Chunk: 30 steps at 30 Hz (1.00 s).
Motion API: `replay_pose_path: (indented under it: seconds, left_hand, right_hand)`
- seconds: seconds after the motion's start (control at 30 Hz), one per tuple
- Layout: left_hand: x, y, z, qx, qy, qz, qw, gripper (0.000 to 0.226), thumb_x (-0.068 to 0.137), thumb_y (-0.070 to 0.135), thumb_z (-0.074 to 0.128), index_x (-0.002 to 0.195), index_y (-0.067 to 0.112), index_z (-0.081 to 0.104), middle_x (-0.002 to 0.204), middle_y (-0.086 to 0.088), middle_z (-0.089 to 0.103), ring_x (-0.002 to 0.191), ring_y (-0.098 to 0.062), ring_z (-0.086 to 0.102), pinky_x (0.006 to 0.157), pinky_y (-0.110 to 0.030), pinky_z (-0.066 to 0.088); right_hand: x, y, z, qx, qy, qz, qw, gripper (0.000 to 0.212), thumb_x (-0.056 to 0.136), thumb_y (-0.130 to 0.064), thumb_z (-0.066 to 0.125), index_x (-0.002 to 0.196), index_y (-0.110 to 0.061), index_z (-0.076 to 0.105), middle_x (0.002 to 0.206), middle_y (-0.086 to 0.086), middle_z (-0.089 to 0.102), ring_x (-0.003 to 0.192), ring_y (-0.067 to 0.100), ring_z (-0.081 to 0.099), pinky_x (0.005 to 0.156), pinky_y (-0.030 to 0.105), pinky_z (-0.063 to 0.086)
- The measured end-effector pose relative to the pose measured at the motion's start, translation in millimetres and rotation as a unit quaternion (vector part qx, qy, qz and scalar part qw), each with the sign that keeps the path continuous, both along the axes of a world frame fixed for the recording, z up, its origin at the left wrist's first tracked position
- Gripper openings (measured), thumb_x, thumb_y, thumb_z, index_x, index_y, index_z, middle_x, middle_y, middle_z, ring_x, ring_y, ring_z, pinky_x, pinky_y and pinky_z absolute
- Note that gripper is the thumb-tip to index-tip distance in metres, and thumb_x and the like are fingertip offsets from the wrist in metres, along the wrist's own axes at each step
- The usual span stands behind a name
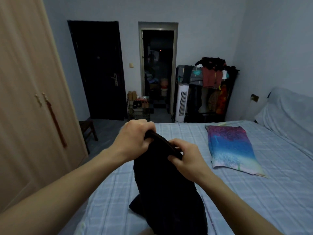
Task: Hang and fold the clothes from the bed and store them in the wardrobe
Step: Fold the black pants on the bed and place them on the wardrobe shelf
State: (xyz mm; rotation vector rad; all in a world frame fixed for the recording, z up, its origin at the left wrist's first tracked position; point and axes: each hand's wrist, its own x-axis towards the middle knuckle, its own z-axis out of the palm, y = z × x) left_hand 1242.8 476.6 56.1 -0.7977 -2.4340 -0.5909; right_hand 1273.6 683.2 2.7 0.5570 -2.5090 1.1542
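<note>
- Gripping the top edge of a black garment (166, 192), both hands are held up over the bed (254, 192). The left hand (133, 138) bunches one end of that edge in a closed fist. The right hand (184, 158) pinches the other end between thumb and curled fingers.
- The garment hangs down from the hands, and its lower part lies crumpled on the bed's pale checked sheet, toward the bed's left side.
- A colourful pillow (232, 148) lies flat on the bed, to the right of the garment and apart from it.
- Left of the bed stands the wardrobe (30, 99) with both doors closed and a red tassel (55, 122) hanging from one handle.
- A wooden stool (88, 131) sits on the floor off the bed's far-left corner, close to the wardrobe.
- Beyond the bed's far edge stand a white tower fan (182, 102) and a clothes rack (213, 77) loaded with garments.
- Farther beyond the bed, a dark door (98, 70) is closed, with a shoe rack (138, 106) beside it.
</note>
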Motion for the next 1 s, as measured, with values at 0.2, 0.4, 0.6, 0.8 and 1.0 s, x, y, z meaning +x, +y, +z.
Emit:
replay_pose_path:
  seconds: [0.2,0.4,0.6,0.8,1.0]
  left_hand:
    - [-10.6,-3.3,-2.2,0.016,0.031,0.038,0.999,0.009,0.077,0.017,0.065,0.083,0.024,0.065,0.076,0.007,0.059,0.071,-0.018,0.059,0.068,-0.041,0.053]
    - [-14.5,-14.8,-0.5,0.052,0.053,0.070,0.995,0.018,0.074,0.008,0.071,0.084,0.022,0.067,0.078,0.006,0.062,0.074,-0.016,0.060,0.069,-0.040,0.052]
    - [-12.0,-25.6,-4.4,0.056,0.068,0.058,0.994,0.023,0.074,0.000,0.074,0.085,0.019,0.067,0.081,0.006,0.060,0.076,-0.014,0.058,0.070,-0.035,0.051]
    - [-2.8,-51.3,-8.9,0.009,0.077,0.046,0.996,0.032,0.069,-0.005,0.080,0.087,0.015,0.063,0.086,0.003,0.059,0.080,-0.016,0.055,0.073,-0.030,0.047]
    - [-1.7,-71.4,-3.6,0.020,0.053,0.069,0.996,0.044,0.062,-0.007,0.081,0.092,0.018,0.061,0.088,0.004,0.061,0.081,-0.014,0.058,0.076,-0.021,0.046]
  right_hand:
    - [22.6,9.6,-14.4,0.225,-0.027,-0.102,0.969,0.059,0.087,-0.021,0.054,0.140,-0.038,0.032,0.114,-0.002,0.053,0.100,0.025,0.058,0.073,0.038,0.047]
    - [32.2,29.8,-45.4,0.267,-0.105,-0.192,0.939,0.034,0.090,-0.019,0.050,0.121,-0.027,0.039,0.108,-0.002,0.051,0.097,0.025,0.061,0.065,0.033,0.035]
    - [23.7,42.0,-55.6,0.232,-0.068,-0.243,0.940,0.017,0.088,-0.015,0.048,0.100,-0.026,0.044,0.092,-0.005,0.044,0.073,0.021,0.048,0.056,0.032,0.032]
    - [13.7,56.8,-46.1,0.117,0.079,-0.267,0.953,0.019,0.081,-0.009,0.065,0.091,-0.023,0.057,0.085,-0.003,0.051,0.071,0.023,0.055,0.052,0.032,0.040]
    - [-0.7,65.6,9.0,0.029,0.211,-0.229,0.950,0.024,0.080,0.002,0.069,0.098,-0.013,0.067,0.095,0.001,0.063,0.087,0.022,0.060,0.076,0.038,0.053]
